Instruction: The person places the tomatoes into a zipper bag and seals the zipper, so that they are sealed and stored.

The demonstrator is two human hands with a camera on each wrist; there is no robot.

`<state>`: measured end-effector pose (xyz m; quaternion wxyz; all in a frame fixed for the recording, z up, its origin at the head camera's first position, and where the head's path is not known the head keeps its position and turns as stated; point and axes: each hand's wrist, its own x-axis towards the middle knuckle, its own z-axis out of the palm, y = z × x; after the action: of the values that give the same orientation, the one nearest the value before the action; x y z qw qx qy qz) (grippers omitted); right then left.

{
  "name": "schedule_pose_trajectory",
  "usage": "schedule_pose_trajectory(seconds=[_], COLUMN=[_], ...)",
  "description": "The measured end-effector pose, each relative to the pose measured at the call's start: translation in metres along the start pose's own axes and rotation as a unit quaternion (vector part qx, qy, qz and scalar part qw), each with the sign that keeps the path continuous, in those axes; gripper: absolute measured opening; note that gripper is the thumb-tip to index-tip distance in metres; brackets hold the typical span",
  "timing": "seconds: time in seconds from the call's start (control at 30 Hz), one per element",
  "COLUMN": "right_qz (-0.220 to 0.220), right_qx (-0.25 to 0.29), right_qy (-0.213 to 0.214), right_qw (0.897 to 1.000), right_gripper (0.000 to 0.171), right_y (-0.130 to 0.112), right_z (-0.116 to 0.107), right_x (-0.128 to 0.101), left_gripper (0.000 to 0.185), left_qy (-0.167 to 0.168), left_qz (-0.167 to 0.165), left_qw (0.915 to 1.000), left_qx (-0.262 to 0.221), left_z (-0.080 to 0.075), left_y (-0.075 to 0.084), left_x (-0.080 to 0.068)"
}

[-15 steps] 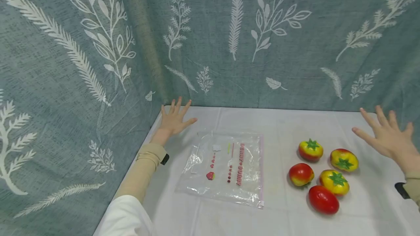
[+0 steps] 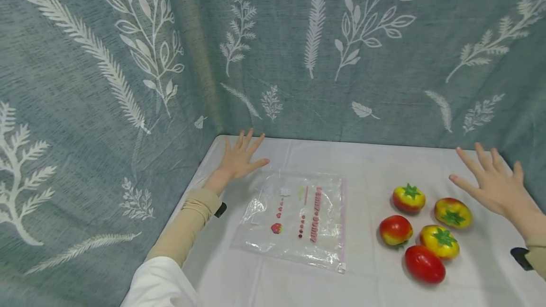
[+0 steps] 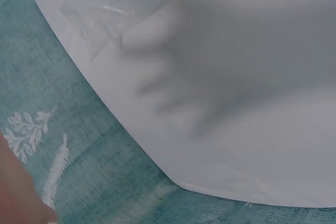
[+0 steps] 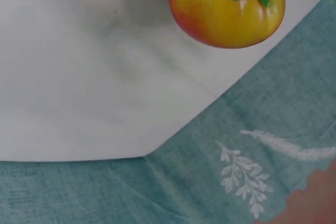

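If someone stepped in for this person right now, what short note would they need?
Left hand: open, fingers spread, holding nothing, over the table's far left corner just behind the clear zip bag.
Right hand: open, empty, beside the five toy tomatoes.
The bag lies flat on the white table, with nothing visible inside; whether its zip is open cannot be told.
The tomatoes sit clustered to the bag's right, apart from it.
Done: nothing picked up.
Left: probably everything, if the tomatoes go in the bag.

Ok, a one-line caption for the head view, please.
Both hands open over a white table: left hand beside a clear zip bag, right hand near five tomatoes.
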<state>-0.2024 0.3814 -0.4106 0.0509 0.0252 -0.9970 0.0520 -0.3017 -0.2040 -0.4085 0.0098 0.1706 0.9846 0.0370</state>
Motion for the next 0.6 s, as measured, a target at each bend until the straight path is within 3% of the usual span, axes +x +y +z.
schedule_pose_trajectory(seconds=[0.6], right_qz=[-0.087], right_qx=[0.003], right_qy=[0.008], right_qw=[0.996], right_gripper=[0.082], right_y=[-0.035], right_z=[0.0], right_x=[-0.006], left_gripper=[0.082], left_qy=[0.001], left_qz=[0.073], left_qw=[0.9973], left_qx=[-0.009], left_z=[0.011], left_y=[0.031], left_x=[-0.008])
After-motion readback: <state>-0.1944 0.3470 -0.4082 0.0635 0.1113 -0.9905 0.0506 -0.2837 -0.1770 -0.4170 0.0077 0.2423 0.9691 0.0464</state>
